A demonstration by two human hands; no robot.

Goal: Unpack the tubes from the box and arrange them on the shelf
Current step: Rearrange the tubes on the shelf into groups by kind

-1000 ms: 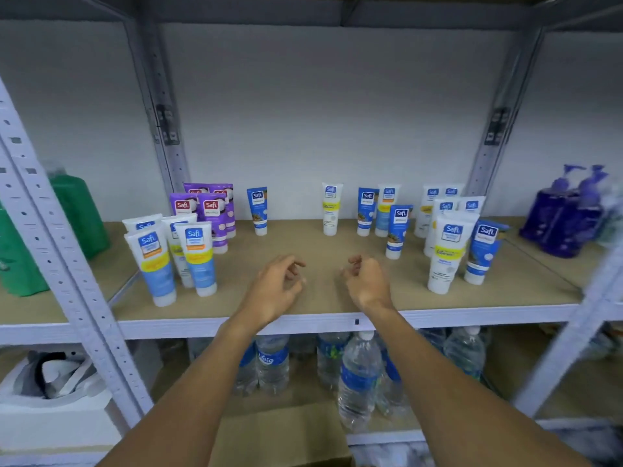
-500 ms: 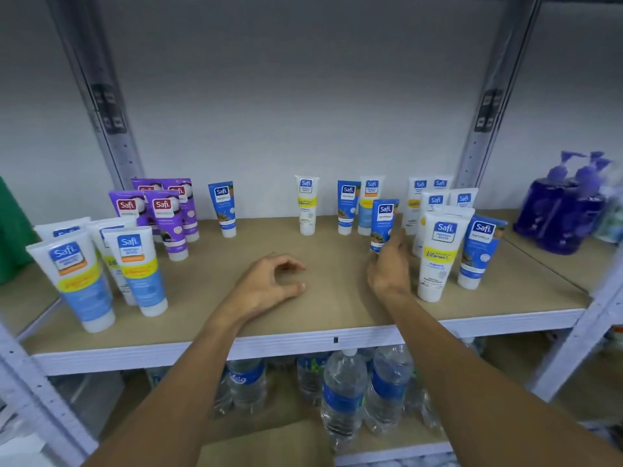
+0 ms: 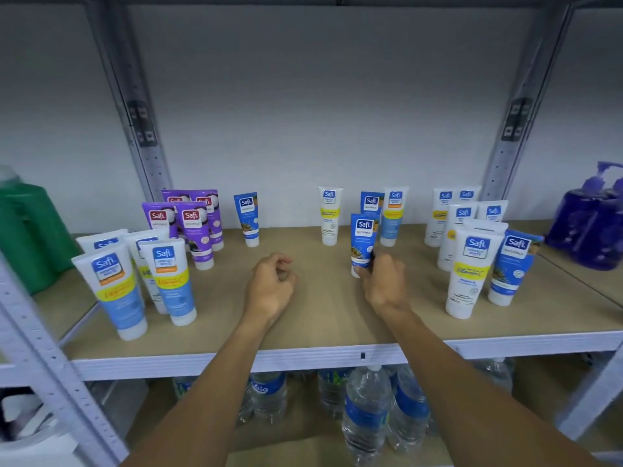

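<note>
One blue tube [image 3: 363, 241] stands upright on the shelf [image 3: 323, 325], its cap end pinched in the grip of the right hand [image 3: 384, 284]. At nine o'clock the left hand [image 3: 269, 286] rests loosely curled, empty. Purple tubes [image 3: 194, 230] stand at ten o'clock.

Looks like a stockroom or shop back room. Slotted-angle steel racking [image 3: 150, 156] with punched uprights, raw chipboard shelf [image 3: 323, 325] on a white steel rail [image 3: 168, 362], bare white wall [image 3: 320, 112] behind. Stock sits in multiples: same-brand Safi tubes [image 3: 168, 281] standing cap-down, grouped by variant, 4 purple tubes [image 3: 194, 230] at back left, white-and-blue tubes [image 3: 468, 274] front left and right. Purple pump bottles [image 3: 593, 224] in the next bay right, green jugs [image 3: 30, 230] in the bay left, blue-label water bottles [image 3: 367, 409] packed on the tier below.
</note>
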